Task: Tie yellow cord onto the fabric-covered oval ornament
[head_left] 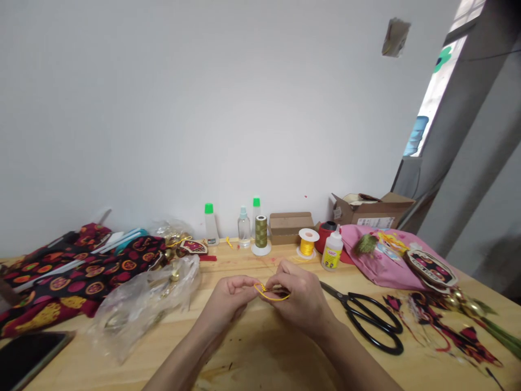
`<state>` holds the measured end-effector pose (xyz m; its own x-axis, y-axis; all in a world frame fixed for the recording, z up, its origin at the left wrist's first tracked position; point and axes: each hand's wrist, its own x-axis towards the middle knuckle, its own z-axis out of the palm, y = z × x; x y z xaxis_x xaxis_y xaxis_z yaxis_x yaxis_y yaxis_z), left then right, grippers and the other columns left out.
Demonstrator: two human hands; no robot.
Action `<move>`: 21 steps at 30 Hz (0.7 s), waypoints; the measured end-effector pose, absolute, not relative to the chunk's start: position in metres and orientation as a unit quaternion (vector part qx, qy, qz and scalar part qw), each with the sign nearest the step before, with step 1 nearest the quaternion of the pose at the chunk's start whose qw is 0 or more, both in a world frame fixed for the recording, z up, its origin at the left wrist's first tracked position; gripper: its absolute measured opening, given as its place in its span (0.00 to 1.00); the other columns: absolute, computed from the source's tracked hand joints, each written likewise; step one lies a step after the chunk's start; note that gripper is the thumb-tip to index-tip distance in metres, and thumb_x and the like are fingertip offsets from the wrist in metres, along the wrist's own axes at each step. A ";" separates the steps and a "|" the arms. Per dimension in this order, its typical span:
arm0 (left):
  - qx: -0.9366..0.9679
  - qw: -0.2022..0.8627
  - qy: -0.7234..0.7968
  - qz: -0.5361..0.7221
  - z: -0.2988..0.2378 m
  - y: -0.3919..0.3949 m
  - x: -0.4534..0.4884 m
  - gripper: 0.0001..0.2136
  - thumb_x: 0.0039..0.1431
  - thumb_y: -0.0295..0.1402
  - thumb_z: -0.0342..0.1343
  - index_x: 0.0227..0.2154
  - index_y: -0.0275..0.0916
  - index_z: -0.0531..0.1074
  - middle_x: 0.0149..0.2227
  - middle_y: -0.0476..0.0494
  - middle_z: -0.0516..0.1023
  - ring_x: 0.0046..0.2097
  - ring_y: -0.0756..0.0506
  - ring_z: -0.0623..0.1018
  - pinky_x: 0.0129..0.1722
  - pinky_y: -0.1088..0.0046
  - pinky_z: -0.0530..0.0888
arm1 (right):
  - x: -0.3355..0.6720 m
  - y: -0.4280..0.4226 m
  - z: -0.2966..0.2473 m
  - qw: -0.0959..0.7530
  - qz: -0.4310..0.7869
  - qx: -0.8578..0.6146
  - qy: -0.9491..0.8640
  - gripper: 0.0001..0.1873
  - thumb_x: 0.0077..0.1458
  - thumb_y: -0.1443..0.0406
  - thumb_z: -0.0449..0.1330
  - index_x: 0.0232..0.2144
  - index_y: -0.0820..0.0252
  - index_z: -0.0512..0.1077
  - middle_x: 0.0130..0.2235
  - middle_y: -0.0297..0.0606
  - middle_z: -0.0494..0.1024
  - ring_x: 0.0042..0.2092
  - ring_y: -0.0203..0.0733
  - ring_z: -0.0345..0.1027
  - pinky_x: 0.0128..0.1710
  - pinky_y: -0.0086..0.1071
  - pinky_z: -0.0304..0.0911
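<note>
Yellow cord [272,296]: left hand [228,301] and right hand [303,304] are pinching it between fingers above the bench [264,347], seemingly knotting a loop; tightening is calling for even pull.

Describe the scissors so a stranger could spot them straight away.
On the wooden table, look just right of the right hand, which pinches a yellow cord. The scissors lie flat there, blades pointing toward the hand. They are the only black tool, with two large loop handles.

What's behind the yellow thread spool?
A closed cardboard box stands behind the yellow thread spool. The spool covers the box's lower right corner; the box's contents are hidden.
</note>
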<state>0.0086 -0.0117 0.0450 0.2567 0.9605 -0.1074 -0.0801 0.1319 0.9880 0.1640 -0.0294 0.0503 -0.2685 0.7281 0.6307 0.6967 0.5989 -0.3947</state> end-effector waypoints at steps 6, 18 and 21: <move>0.503 0.622 0.414 0.434 0.046 -0.012 0.007 0.13 0.36 0.38 0.61 0.23 0.32 0.72 0.08 0.61 0.54 0.13 0.59 0.46 0.14 0.80 0.40 | 0.161 -0.028 0.053 0.447 0.115 -0.450 -0.764 0.04 0.44 0.65 0.58 0.22 0.59 0.72 0.22 0.32 0.65 0.25 0.32 0.60 0.23 0.24 0.53; 0.528 0.603 0.399 0.445 0.047 -0.017 0.005 0.13 0.37 0.39 0.61 0.23 0.33 0.73 0.10 0.60 0.54 0.15 0.59 0.47 0.15 0.79 0.42 | 0.159 -0.029 0.058 0.486 0.384 -0.419 -0.664 0.10 0.40 0.61 0.61 0.18 0.64 0.71 0.18 0.29 0.63 0.21 0.29 0.52 0.19 0.24 0.49; 0.535 0.615 0.377 0.440 0.047 -0.017 0.003 0.12 0.39 0.38 0.60 0.24 0.34 0.73 0.10 0.59 0.54 0.15 0.58 0.47 0.16 0.78 0.42 | 0.158 -0.028 0.055 0.490 0.404 -0.403 -0.659 0.09 0.40 0.62 0.60 0.18 0.64 0.71 0.19 0.30 0.64 0.21 0.29 0.53 0.20 0.24 0.50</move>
